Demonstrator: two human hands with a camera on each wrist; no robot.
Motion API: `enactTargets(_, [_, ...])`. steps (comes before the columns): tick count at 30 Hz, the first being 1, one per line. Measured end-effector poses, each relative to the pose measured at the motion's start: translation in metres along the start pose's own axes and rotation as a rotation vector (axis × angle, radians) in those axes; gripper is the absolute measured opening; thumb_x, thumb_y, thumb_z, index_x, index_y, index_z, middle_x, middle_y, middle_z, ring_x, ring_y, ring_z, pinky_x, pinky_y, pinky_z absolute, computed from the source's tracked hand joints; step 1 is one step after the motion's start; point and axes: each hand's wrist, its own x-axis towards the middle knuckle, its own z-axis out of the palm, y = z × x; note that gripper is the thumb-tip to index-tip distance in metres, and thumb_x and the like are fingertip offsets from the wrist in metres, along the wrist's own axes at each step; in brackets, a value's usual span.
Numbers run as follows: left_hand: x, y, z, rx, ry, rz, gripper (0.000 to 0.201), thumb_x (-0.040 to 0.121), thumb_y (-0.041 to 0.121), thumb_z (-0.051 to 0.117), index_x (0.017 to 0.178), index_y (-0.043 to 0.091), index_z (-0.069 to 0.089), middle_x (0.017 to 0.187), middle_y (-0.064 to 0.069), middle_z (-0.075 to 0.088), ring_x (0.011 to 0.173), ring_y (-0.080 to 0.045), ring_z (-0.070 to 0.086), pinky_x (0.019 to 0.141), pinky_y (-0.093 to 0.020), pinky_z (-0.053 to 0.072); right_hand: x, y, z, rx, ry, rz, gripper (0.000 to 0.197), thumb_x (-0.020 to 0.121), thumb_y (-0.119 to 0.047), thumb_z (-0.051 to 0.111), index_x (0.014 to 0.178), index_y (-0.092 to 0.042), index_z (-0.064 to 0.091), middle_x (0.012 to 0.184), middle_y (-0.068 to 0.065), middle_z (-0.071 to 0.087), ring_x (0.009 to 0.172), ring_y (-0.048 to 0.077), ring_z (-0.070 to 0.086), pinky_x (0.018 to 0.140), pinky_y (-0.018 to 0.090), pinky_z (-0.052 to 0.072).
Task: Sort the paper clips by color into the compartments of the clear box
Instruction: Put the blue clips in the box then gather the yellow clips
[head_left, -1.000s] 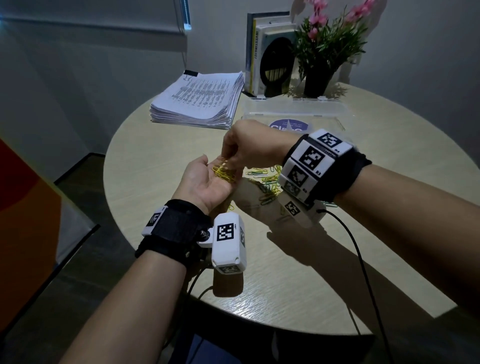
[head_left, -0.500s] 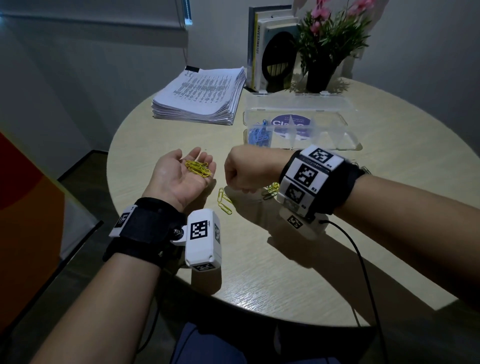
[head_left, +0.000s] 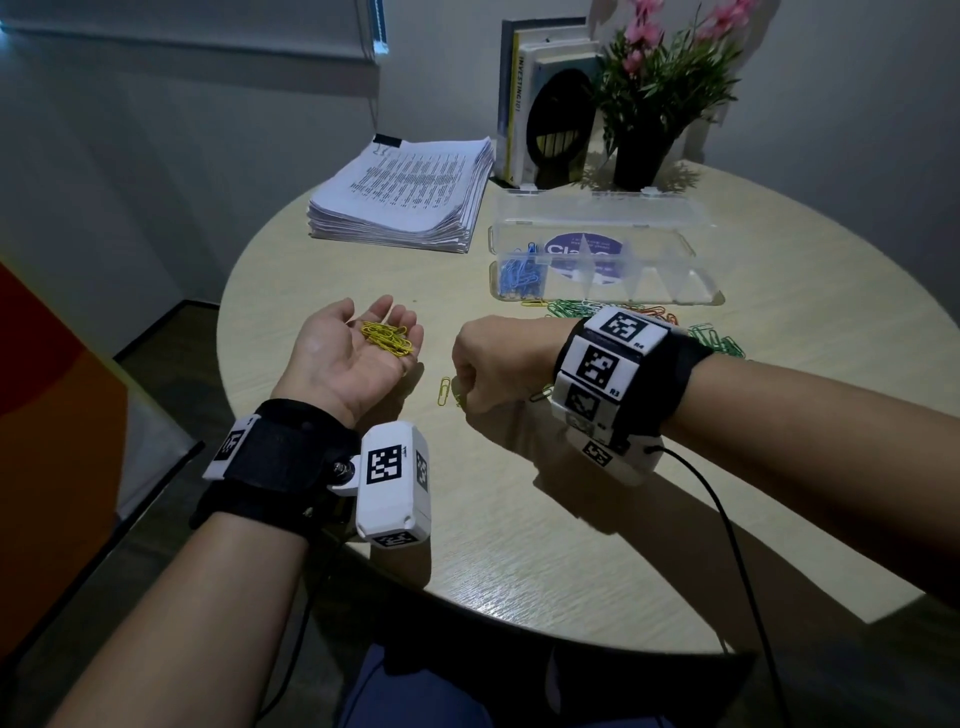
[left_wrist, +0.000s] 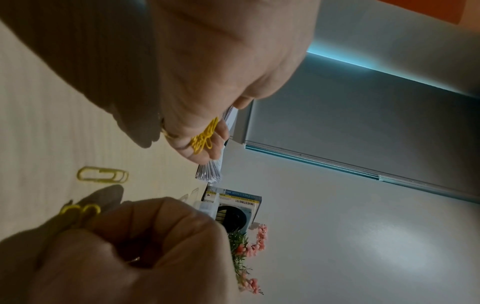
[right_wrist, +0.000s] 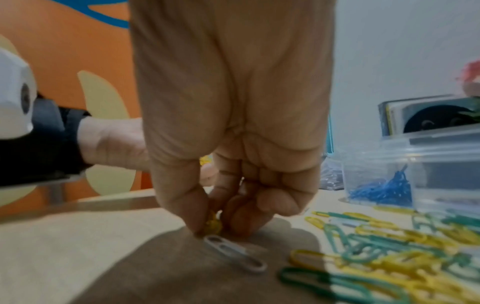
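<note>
My left hand lies palm up over the table, fingers relaxed, with a small heap of yellow clips on the palm. My right hand is curled knuckles up just right of it, fingertips down on the table, pinching yellow clips. One more yellow clip lies on the table between the hands. The clear box stands open behind, with blue clips in its left compartment. Mixed green and yellow clips lie in front of the box.
A thick stack of printed paper lies at the back left of the round table. Books and a potted plant stand behind the box. A white clip lies near my right fingertips. A cable trails from my right wrist.
My right hand has left the left palm, moved right and gone down to the table onto yellow clips. The left hand drew back to the left with its heap.
</note>
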Motion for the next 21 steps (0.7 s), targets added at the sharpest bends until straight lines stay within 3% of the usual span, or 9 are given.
enactTargets(4, [0.0,0.005,-0.003,-0.021,-0.003,0.005,0.039,0.102,0.029,0.029,0.095,0.001,0.056,0.091,-0.013,0.055,0.083,-0.022,0.055,0.073,-0.035,0.046,-0.001,0.001,-0.007,0.034,0.061,-0.088,0.015,0.084,-0.017,0.065,0.097,-0.01,0.068,0.082,-0.002,0.057,0.076,0.016,0.052,0.053,0.021,0.039])
enactTargets(9, [0.0,0.01,-0.007,-0.052,-0.007,0.013,0.04,0.102,0.029,0.028,0.094,0.001,0.056,0.091,-0.013,0.054,0.083,-0.021,0.055,0.071,-0.035,0.045,0.007,-0.002,-0.009,-0.001,0.044,-0.183,0.024,0.091,-0.022,0.06,0.112,-0.014,0.067,0.094,0.0,0.065,0.079,0.011,0.051,0.063,0.019,0.04])
enactTargets(11, [0.001,0.011,-0.007,-0.056,-0.005,0.012,0.04,0.102,0.029,0.028,0.094,0.001,0.056,0.091,-0.013,0.054,0.083,-0.021,0.055,0.072,-0.035,0.045,0.008,-0.002,-0.007,-0.055,0.017,-0.173,0.024,0.093,-0.025,0.056,0.11,-0.013,0.067,0.1,0.003,0.065,0.082,0.015,0.051,0.069,0.025,0.043])
enactTargets(16, [0.002,0.007,-0.006,-0.044,0.0,-0.005,0.039,0.102,0.029,0.03,0.095,0.001,0.056,0.091,-0.013,0.054,0.082,-0.021,0.055,0.072,-0.035,0.046,0.003,0.004,-0.003,-0.173,-0.016,-0.074,0.011,0.091,-0.023,0.052,0.095,-0.016,0.059,0.088,0.0,0.048,0.081,0.021,0.048,0.067,0.028,0.035])
enactTargets(21, [0.001,-0.008,0.002,-0.022,-0.016,-0.042,0.033,0.101,0.025,0.035,0.092,0.001,0.056,0.09,-0.013,0.054,0.083,-0.023,0.055,0.076,-0.036,0.046,-0.006,0.016,-0.017,-0.006,0.021,-0.038,0.016,0.089,-0.021,0.056,0.095,-0.011,0.066,0.078,-0.001,0.058,0.07,0.016,0.054,0.061,0.025,0.041])
